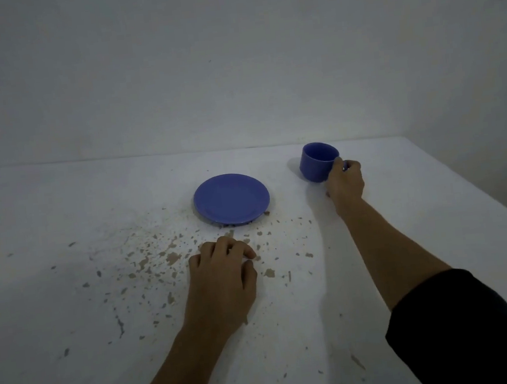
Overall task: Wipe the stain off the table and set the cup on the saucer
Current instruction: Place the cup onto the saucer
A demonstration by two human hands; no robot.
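Two hands are out over the white table (pixel 60 212). My right hand (pixel 343 182) reaches far forward and to the right, its fingers closed on the handle side of the blue cup (pixel 316 161); the handle itself is hidden under my fingers, and the cup tilts a little with its mouth toward me, though I cannot tell whether its base touches the table. My left hand (pixel 223 276) rests palm down near the middle, fingers curled loosely together with the fingertips (pixel 249 253) on the surface, holding nothing that I can see. Just beyond it lies the blue saucer (pixel 231 199), flat and bare, well apart from the cup. Brown flecks of the stain (pixel 171 258) scatter around my left hand and up to the saucer's near rim. A dark sleeve (pixel 479 330) covers my right forearm.
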